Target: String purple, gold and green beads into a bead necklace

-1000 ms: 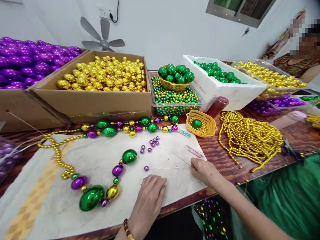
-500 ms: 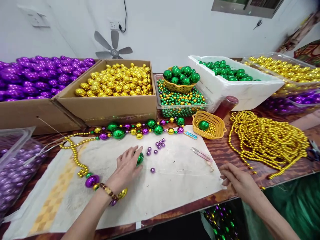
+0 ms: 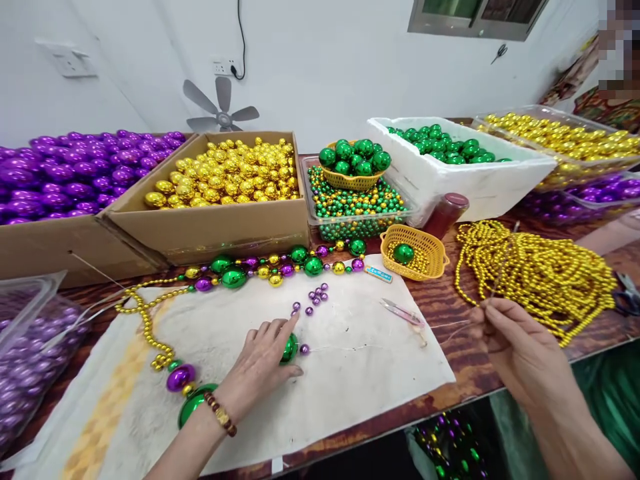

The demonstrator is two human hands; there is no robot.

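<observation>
My left hand [image 3: 265, 350] lies low over the white cloth [image 3: 350, 400], thumb and fingers around a large green bead [image 3: 290, 348] that they partly cover. Touching or almost touching that bead is a small purple bead [image 3: 305, 349], with thin clear thread running right from it. My right hand [image 3: 515, 350] is raised at the cloth's right side, fingertips pinched on a thin needle [image 3: 506, 257] that points up; thread trails left from the fingers. Left of my left wrist, a strand of gold beads [image 3: 149, 323] continues into a purple bead [image 3: 181, 378] and a big green bead [image 3: 193, 407].
Loose purple beads [image 3: 317, 293], a thread snipper [image 3: 403, 312] and a finished-looking bead strand [image 3: 233, 277] lie on the cloth. Behind stand a box of gold beads [image 3: 210, 223], a foam box [image 3: 465, 190] and a yellow basket [image 3: 415, 270]. Gold strands [image 3: 540, 280] pile at right.
My left hand has moved right with the green bead, up to the small purple bead. My right hand has risen from the cloth's edge, and a needle now shows in its fingers.
</observation>
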